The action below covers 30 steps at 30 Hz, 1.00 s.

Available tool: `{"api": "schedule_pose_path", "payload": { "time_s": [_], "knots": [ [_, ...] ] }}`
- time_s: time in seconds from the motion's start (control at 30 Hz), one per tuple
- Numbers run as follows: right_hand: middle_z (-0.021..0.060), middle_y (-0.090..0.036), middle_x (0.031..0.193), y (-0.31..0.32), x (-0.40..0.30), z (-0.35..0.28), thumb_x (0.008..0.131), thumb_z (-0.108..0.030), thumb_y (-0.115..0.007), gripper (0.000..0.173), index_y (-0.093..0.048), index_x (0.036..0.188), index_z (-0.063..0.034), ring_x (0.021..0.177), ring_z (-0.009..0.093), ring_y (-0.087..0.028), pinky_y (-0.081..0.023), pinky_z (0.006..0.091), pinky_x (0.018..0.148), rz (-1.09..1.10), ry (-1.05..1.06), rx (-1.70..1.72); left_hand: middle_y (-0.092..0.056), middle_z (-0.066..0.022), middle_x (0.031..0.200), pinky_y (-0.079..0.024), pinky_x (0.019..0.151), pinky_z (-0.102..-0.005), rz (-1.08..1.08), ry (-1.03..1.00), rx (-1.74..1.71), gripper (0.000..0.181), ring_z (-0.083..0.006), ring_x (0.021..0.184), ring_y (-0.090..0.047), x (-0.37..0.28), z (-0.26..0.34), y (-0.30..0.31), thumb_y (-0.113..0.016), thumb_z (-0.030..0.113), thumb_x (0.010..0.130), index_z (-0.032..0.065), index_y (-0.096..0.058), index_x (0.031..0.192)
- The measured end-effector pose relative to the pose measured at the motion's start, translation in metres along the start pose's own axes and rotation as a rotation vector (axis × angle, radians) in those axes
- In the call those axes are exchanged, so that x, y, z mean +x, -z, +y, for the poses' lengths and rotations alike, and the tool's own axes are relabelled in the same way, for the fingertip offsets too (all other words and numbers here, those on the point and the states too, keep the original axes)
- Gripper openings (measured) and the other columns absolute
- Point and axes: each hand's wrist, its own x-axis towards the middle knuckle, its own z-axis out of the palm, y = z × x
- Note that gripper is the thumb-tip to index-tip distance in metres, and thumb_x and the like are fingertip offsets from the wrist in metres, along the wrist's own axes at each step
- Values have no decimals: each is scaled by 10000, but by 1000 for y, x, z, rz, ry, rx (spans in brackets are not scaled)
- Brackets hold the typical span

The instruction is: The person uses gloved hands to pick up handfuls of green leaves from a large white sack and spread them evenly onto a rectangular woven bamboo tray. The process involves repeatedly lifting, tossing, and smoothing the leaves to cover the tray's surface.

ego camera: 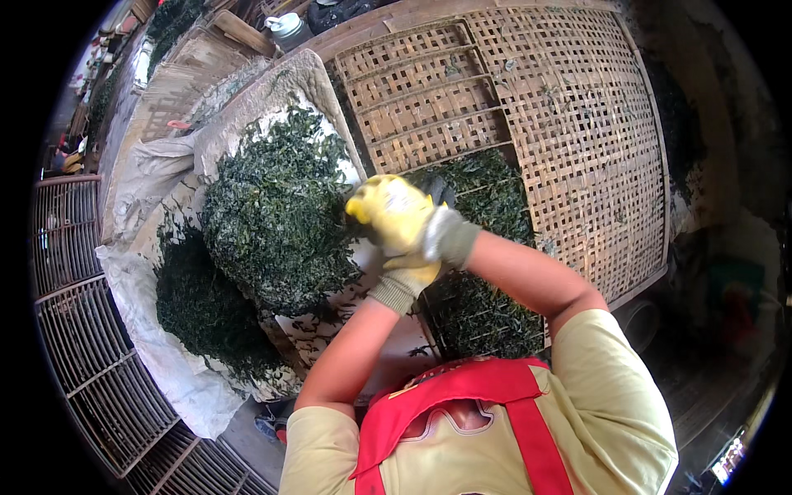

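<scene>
My right hand (391,207), in a yellow glove with a grey cuff, lies over my left hand (414,270), in a similar glove. Both are between a large heap of dark green shredded leaves or seaweed (278,216) and a woven frame. The right glove is blurred and its fingers point left, to the heap's edge. Most of the left hand is hidden beneath the right one, so what either hand holds does not show. Beneath and beside my forearms, dark green pieces (489,315) fill sections of a divided frame (427,127) on a woven split-bamboo mat (581,142).
A darker green pile (204,303) sits at lower left, near white sheeting (179,396). Slatted racks (105,371) stand along the left edge. A lidded container (289,31) is at the top, beside a wooden board (242,31).
</scene>
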Motion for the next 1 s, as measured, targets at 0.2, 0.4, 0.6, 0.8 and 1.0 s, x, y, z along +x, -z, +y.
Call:
{"api": "schedule_pose_path", "payload": {
  "time_s": [0.2, 0.4, 0.6, 0.8, 1.0],
  "knots": [
    [198, -584, 1154, 88, -100, 76, 742, -33, -639, 471, -553, 1204, -59, 989, 361, -595, -495, 404, 875, 109, -278, -23, -495, -159, 1299, -414, 986, -433, 292, -160, -43, 379, -331, 1161, -492, -65, -14, 37, -584, 80, 791, 39, -584, 1168],
    [174, -523, 1296, 86, -102, 37, 727, -3, -630, 542, -533, 1256, -69, 1201, 345, -499, -372, 385, 1061, 5, -141, 44, -563, -78, 1258, -344, 1045, -424, 212, -168, 424, 287, -250, 1188, -497, -32, -20, 43, -571, 169, 812, 118, -630, 1089],
    [174, -554, 1271, 77, -104, 80, 804, -23, -574, 383, -587, 1185, -65, 1125, 306, -558, -446, 376, 968, -128, -561, -169, -607, -67, 1165, -334, 1039, -440, 313, -116, 162, 279, -274, 1128, -525, -4, -46, 57, -537, 157, 815, 114, -638, 1072],
    [191, -561, 1234, 56, -103, 40, 637, -76, -615, 520, -606, 1157, -99, 1096, 342, -570, -468, 399, 935, -102, 51, 84, -617, -103, 1143, -354, 1026, -443, 362, -59, 128, 322, -284, 1132, -532, 1, -47, 46, -558, 178, 798, 82, -655, 1089],
    [113, -539, 1293, 73, -105, 91, 957, -210, -451, 247, -602, 1123, -107, 1181, 278, -504, -399, 372, 1001, -230, -597, -281, -587, -132, 1187, -320, 1050, -476, 354, -63, 127, 337, -323, 1149, -511, -4, -44, 48, -570, 163, 768, 83, -657, 1084]
  ]
}}
